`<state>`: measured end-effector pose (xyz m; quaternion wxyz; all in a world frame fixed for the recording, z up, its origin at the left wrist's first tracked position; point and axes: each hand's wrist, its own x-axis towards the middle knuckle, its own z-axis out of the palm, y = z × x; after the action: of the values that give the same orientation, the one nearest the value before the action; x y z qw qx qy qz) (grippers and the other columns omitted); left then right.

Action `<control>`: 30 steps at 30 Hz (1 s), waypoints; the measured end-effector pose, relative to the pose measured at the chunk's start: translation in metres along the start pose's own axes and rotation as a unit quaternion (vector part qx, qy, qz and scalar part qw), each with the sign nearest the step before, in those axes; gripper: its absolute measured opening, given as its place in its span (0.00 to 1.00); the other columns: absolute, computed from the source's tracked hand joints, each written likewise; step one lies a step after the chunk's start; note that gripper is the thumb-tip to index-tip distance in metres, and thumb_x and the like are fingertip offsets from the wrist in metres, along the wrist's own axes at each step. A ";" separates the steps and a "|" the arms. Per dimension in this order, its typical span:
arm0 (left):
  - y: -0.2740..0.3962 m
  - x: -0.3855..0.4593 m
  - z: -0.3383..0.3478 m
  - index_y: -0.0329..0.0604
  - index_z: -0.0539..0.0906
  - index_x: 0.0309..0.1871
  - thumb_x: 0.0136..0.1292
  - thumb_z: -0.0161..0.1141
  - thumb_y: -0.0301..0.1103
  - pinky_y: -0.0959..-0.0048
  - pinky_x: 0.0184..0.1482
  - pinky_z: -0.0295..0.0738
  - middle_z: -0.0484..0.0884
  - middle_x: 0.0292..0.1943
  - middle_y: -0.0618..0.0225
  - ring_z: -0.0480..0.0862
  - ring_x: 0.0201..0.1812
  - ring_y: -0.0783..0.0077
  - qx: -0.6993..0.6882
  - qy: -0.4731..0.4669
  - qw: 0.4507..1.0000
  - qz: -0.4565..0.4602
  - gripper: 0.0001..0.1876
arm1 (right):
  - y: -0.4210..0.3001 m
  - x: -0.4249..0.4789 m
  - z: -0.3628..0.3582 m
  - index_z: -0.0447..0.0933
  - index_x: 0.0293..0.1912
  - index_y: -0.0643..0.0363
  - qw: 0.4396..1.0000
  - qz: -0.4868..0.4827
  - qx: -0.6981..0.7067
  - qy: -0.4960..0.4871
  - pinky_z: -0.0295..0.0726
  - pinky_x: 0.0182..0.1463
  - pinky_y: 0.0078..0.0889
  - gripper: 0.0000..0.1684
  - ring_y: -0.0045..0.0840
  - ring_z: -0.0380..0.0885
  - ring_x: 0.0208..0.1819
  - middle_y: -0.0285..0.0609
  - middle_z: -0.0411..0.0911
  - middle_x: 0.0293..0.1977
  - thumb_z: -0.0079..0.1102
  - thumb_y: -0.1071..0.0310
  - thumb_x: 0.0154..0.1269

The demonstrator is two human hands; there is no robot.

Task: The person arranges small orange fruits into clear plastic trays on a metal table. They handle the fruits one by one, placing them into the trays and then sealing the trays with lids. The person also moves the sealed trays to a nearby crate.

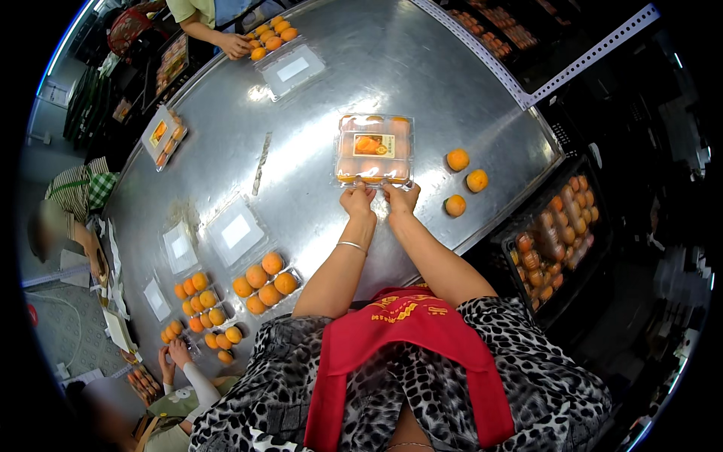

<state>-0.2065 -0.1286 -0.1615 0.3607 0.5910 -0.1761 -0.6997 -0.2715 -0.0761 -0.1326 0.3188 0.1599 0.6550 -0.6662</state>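
Note:
A closed clear plastic clamshell box full of orange round fruits, with a printed label on its lid, lies in front of me on the metal table. My left hand pinches the near edge of the box, left of its middle. Just beside it, my right hand grips the same edge. To the right of the box, three loose orange fruits rest on the metal. An open box of fruits stands on the left, its clear lid folded back flat.
Co-workers' hands touch fruit boxes at the far left and at the lower left. A closed box lies near the left edge. Beyond the table's right edge is a black crate of packed fruit. A perforated metal post rises at the far right corner.

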 end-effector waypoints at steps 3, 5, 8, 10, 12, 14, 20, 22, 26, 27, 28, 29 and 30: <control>-0.003 0.004 -0.004 0.32 0.80 0.43 0.76 0.61 0.25 0.70 0.42 0.91 0.84 0.39 0.59 0.87 0.36 0.68 0.005 0.000 1.000 0.024 0.05 | -0.002 -0.003 0.001 0.64 0.58 0.60 1.000 0.009 -0.023 0.000 0.81 0.35 0.27 0.38 0.23 0.80 0.33 0.45 0.80 0.42 0.76 0.81 0.52; -0.004 0.000 0.000 0.32 0.80 0.42 0.76 0.63 0.26 0.70 0.42 0.91 0.85 0.39 0.59 0.87 0.36 0.68 0.002 -0.003 0.999 0.032 0.06 | 0.012 0.017 0.001 0.64 0.59 0.60 0.999 -0.001 -0.034 0.034 0.82 0.39 0.30 0.39 0.24 0.81 0.38 0.46 0.80 0.45 0.76 0.80 0.51; -0.001 -0.003 -0.001 0.31 0.79 0.43 0.74 0.64 0.26 0.71 0.41 0.90 0.85 0.39 0.58 0.88 0.36 0.68 0.000 0.002 0.999 0.038 0.06 | 0.017 0.021 0.001 0.64 0.61 0.60 0.997 0.004 -0.062 0.054 0.83 0.47 0.36 0.42 0.26 0.81 0.45 0.47 0.80 0.49 0.77 0.79 0.50; 0.008 -0.001 -0.013 0.32 0.79 0.45 0.71 0.66 0.27 0.70 0.41 0.90 0.85 0.40 0.60 0.88 0.38 0.67 0.007 -0.043 0.999 -0.004 0.08 | 0.009 0.016 0.002 0.64 0.62 0.60 0.998 0.024 -0.065 0.015 0.82 0.51 0.40 0.42 0.27 0.81 0.49 0.48 0.79 0.52 0.77 0.78 0.49; 0.023 -0.003 -0.028 0.34 0.80 0.48 0.70 0.67 0.29 0.68 0.43 0.90 0.84 0.42 0.61 0.87 0.40 0.67 0.054 -0.063 0.996 -0.013 0.10 | -0.003 0.012 -0.014 0.64 0.63 0.59 0.996 0.052 -0.050 -0.060 0.80 0.53 0.42 0.43 0.28 0.80 0.51 0.47 0.79 0.54 0.76 0.77 0.50; 0.044 -0.003 -0.045 0.37 0.80 0.50 0.70 0.66 0.32 0.67 0.45 0.89 0.84 0.43 0.63 0.86 0.44 0.67 0.147 -0.057 0.988 0.009 0.12 | -0.010 0.026 -0.035 0.64 0.66 0.59 0.986 0.063 -0.099 -0.122 0.80 0.50 0.39 0.43 0.27 0.80 0.49 0.45 0.79 0.53 0.75 0.76 0.52; 0.107 0.030 -0.040 0.35 0.83 0.56 0.75 0.61 0.42 0.67 0.49 0.82 0.84 0.47 0.65 0.85 0.45 0.70 0.203 -0.071 0.971 0.109 0.18 | -0.051 0.051 -0.053 0.76 0.65 0.59 0.997 0.027 -0.064 -0.032 0.78 0.47 0.32 0.26 0.23 0.77 0.46 0.39 0.81 0.49 0.61 0.67 0.70; 0.117 0.052 -0.029 0.35 0.83 0.57 0.75 0.61 0.46 0.66 0.48 0.82 0.85 0.47 0.64 0.85 0.45 0.70 0.225 -0.113 0.966 0.058 0.21 | -0.064 0.065 -0.040 0.79 0.63 0.59 0.998 0.029 -0.048 -0.026 0.79 0.50 0.31 0.21 0.24 0.78 0.47 0.40 0.82 0.49 0.58 0.61 0.76; 0.119 0.086 -0.029 0.36 0.84 0.57 0.75 0.61 0.56 0.63 0.48 0.83 0.85 0.47 0.63 0.85 0.45 0.69 0.342 -0.187 0.921 0.003 0.27 | -0.072 0.079 -0.032 0.78 0.63 0.62 0.969 0.099 -0.173 -0.144 0.78 0.58 0.40 0.31 0.28 0.79 0.54 0.42 0.82 0.53 0.55 0.44 0.80; 0.122 0.088 -0.029 0.36 0.83 0.58 0.75 0.62 0.56 0.64 0.48 0.83 0.85 0.47 0.62 0.85 0.45 0.68 0.314 -0.182 0.931 -0.023 0.28 | -0.077 0.084 -0.035 0.78 0.63 0.62 0.972 0.115 -0.152 -0.134 0.77 0.59 0.42 0.33 0.28 0.78 0.55 0.42 0.82 0.53 0.56 0.41 0.79; 0.131 0.083 -0.027 0.36 0.83 0.59 0.75 0.62 0.56 0.64 0.49 0.83 0.86 0.47 0.61 0.85 0.45 0.68 0.287 -0.177 0.940 -0.048 0.28 | -0.083 0.086 -0.037 0.78 0.63 0.62 0.975 0.131 -0.131 -0.124 0.76 0.60 0.44 0.35 0.28 0.78 0.55 0.43 0.82 0.54 0.56 0.39 0.78; 0.140 0.078 -0.024 0.35 0.82 0.60 0.75 0.63 0.56 0.65 0.49 0.83 0.86 0.47 0.60 0.85 0.45 0.67 0.259 -0.171 0.948 -0.073 0.29 | -0.089 0.089 -0.039 0.78 0.63 0.62 0.976 0.147 -0.110 -0.114 0.75 0.61 0.46 0.37 0.29 0.78 0.56 0.43 0.81 0.54 0.56 0.36 0.78; 0.151 0.066 -0.018 0.35 0.81 0.61 0.75 0.64 0.53 0.66 0.49 0.83 0.86 0.46 0.59 0.86 0.46 0.67 0.271 -0.177 0.944 -0.057 0.28 | -0.097 0.085 -0.040 0.77 0.64 0.61 0.974 0.131 -0.120 -0.141 0.73 0.64 0.50 0.40 0.29 0.76 0.57 0.43 0.81 0.56 0.56 0.33 0.76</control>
<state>-0.1470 -0.2747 -0.1103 0.1092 0.5422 -0.3861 -0.7383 -0.4043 -0.0617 -0.1153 0.5091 0.1089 0.6523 -0.5510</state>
